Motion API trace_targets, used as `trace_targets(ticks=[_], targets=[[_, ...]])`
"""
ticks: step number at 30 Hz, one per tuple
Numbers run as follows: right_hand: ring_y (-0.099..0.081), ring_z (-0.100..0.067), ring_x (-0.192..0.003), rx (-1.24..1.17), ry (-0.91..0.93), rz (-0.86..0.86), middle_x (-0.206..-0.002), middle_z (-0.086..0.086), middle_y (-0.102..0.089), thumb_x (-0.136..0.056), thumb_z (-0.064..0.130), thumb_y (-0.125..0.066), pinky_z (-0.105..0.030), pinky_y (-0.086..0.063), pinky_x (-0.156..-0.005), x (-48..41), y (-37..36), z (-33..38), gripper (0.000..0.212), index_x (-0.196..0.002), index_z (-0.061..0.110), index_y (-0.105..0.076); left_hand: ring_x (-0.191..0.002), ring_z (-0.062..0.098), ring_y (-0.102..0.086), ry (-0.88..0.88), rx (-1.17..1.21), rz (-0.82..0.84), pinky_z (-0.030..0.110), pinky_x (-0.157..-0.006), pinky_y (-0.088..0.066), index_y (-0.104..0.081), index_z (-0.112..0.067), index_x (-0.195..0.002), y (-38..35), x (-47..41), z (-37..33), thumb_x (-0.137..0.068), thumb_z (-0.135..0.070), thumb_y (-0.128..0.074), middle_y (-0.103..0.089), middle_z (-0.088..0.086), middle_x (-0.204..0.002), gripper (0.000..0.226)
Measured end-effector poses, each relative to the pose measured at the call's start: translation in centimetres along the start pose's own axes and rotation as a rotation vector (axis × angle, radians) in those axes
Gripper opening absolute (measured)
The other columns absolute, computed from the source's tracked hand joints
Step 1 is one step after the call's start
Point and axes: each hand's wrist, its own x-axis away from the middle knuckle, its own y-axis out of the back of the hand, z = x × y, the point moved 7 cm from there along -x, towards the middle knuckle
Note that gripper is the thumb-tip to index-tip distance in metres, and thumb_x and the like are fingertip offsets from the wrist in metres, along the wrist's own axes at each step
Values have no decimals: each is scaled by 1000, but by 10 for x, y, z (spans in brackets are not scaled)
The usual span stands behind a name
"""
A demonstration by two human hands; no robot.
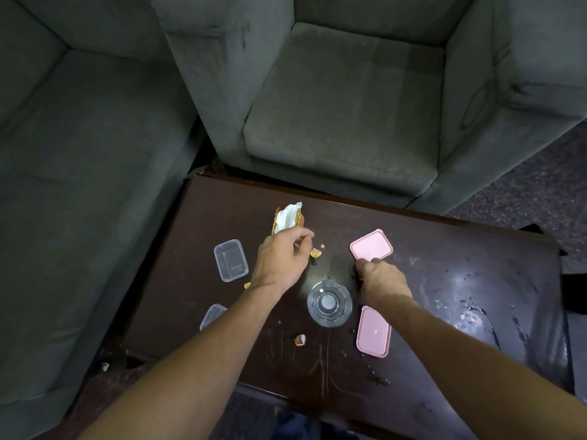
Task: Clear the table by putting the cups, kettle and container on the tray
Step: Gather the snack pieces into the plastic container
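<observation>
2 hands work mid-frame: the left hand (279, 258) pinches a wrapper (287, 217); the right hand (382, 279) closes on dark scraps. The fragile, slippery glass cup (329, 303) stands between them on the tabletop (444, 281); grip its sides.

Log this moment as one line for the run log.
left hand: holds wrapper | right hand: closed by pink lid | glass: on table | tray: unseen

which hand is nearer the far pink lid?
Right. The right hand sits at the near edge of the far pink lid, about touching it. The left hand is off to the lid's left, holding a white wrapper.
</observation>
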Motion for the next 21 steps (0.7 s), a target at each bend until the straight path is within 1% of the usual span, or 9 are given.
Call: trace_targets(ticks=[1,3,7,9,11,13,16,19,21], targets=[[-70,-34,-100,6,-3,-1,-114,-9,-67,-90,14,-59,-38,-56,-80,-1,0,0,35,-125,21,-60,-76,4,-69,1,2,-38,22,-76,-54,-77,-31,-108,7,2,5,-98,-29,-62,-77,-12,-92,18],[-70,-34,-100,14,-10,7,-113,-9,-68,-89,17,-60,-38,-57,-81,-4,-1,1,33,-122,22,-63,-70,3,-66,17,21,-105,24,-70,-53,-77,-28,-106,20,5,19,-98,-27,-62,-76,-10,-92,17],[-71,-34,-98,-19,-58,13,-109,-9,-72,-81,23,-66,-37,-59,-82,-4,1,-1,27,-107,22,-72,-64,-1,-63,118,47,-259,15,-66,-47,-78,-24,-103,47,13,54,-97,-21,-62,-68,-14,-73,17],[-71,-35,-97,-76,-114,-22,-108,-11,-73,-83,24,-66,-35,-58,-81,-3,12,-4,23,-104,20,-74,-73,7,-67,190,23,-289,22,-76,-51,-77,-27,-105,61,16,70,-97,-23,-61,-69,-11,-74,19],[-70,-37,-92,-196,-161,-107,-103,-15,-73,-82,22,-70,-33,-54,-75,-4,35,-2,14,-94,18,-76,-86,19,-71,247,15,-298,32,-87,-53,-76,-28,-106,76,19,86,-97,-25,-59,-75,-5,-85,19],[-69,-38,-87,-364,-181,-245,-94,-16,-74,-81,22,-72,-33,-52,-72,-2,65,12,8,-85,16,-74,-94,24,-71,307,2,-315,33,-91,-51,-75,-27,-105,91,20,100,-98,-25,-58,-78,-1,-97,19],[-71,-31,-84,-604,-142,-439,-84,-8,-76,-81,23,-72,-31,-53,-74,1,107,60,5,-83,20,-76,-107,31,-69,417,-23,-317,33,-92,-50,-75,-24,-110,107,21,125,-98,-24,-57,-78,5,-109,21],[-72,-16,-80,-743,-22,-431,-80,3,-77,-81,25,-74,-24,-53,-74,3,118,136,4,-82,25,-77,-112,31,-69,493,-26,-256,34,-94,-51,-74,-22,-114,110,20,148,-99,-24,-59,-77,6,-114,22],[-69,-13,-76,-777,33,-374,-77,5,-75,-82,22,-74,-21,-51,-71,4,106,183,6,-77,26,-76,-112,29,-69,504,-15,-222,34,-93,-53,-73,-22,-114,108,19,160,-98,-24,-60,-77,4,-113,21]])
